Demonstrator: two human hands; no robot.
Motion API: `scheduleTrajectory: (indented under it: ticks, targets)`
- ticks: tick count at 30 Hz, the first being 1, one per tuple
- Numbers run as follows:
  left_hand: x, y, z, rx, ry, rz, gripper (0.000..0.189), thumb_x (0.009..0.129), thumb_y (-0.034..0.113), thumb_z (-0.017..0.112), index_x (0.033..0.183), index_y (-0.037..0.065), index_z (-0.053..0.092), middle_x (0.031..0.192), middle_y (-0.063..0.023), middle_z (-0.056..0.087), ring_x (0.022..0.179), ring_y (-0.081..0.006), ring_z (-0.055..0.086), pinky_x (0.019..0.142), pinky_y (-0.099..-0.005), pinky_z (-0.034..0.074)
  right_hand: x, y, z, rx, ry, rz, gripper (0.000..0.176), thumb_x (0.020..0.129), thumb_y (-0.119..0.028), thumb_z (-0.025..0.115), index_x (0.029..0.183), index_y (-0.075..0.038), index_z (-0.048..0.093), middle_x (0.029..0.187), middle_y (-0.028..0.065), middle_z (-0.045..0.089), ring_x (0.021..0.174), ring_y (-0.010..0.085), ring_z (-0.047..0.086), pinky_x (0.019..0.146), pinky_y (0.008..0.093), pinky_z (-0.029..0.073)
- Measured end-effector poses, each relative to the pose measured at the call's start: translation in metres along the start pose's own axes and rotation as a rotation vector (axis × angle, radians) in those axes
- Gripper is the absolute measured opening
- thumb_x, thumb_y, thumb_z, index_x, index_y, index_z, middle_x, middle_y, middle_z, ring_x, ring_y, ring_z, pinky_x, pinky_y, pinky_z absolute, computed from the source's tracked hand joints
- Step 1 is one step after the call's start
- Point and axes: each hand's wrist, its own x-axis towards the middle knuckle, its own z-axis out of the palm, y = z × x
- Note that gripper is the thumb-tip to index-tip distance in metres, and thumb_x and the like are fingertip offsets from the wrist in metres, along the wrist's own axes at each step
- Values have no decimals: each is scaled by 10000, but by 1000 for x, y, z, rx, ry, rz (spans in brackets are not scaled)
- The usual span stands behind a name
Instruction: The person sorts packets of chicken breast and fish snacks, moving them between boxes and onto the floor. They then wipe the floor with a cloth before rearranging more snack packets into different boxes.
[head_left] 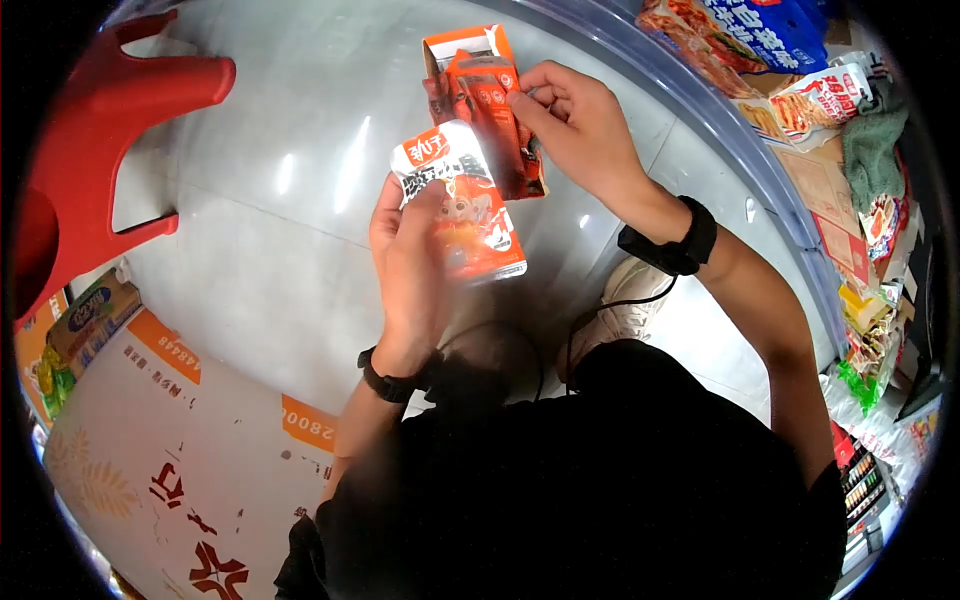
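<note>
My left hand [412, 255] grips an orange-and-white snack packet [478, 225], its thumb across the front. Just beyond it is an open orange box [437, 45] with a white inside, holding several orange-red packets [490, 95]. My right hand [570, 115] is closed at the box's right edge, thumb on the near side and fingers curled behind. Whether its fingertips also pinch a packet inside is hard to tell. The held packet covers the lower left part of the box.
A red plastic stool [85, 150] stands on the grey tiled floor [260, 190] at left. Below it is a white printed carton [130, 430]. Snack bags [825, 100] and a dark green cloth [873, 155] line the right, behind a bluish clear plastic edge [745, 150].
</note>
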Motion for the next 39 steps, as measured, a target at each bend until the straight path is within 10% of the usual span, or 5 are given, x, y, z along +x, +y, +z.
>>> scheduleTrajectory:
  ticks: [7,14,16,37,39]
  targets:
    - [1,5,8,-146,-82,-72,392,1017,224,410,1344,9,386,1258,-217,571,1177,-357,590,952,-452,530,-14,-35,-32,309,186,-55,85,925,-65,615,977,1,611,708,36,663,621,48,572,533,221,427]
    - [-2,2,12,-82,-16,17,318,1015,177,417,1292,23,445,1166,-160,616,1039,-233,647,872,-365,545,-57,-71,-39,204,266,-322,109,901,18,576,997,13,627,759,52,677,637,89,603,584,231,470]
    - [-3,0,16,-117,-6,35,324,1016,199,426,1287,23,452,1138,-126,622,1017,-183,638,879,-337,533,-61,-69,-45,29,-58,-565,171,871,34,532,989,22,655,802,104,684,630,146,619,612,259,488]
    - [-16,-5,15,71,-89,100,386,916,19,586,1268,-17,435,1196,-124,596,1092,-196,597,909,-357,517,-84,-50,-16,183,-287,-58,319,859,25,582,1160,-24,487,806,73,609,570,78,548,538,232,424]
    - [-14,1,3,-284,-262,-240,457,929,55,554,1347,-38,392,1280,-185,566,1167,-267,575,962,-413,496,-84,-52,-18,130,-317,-66,303,860,15,579,1147,-31,494,783,75,604,553,99,557,534,244,432]
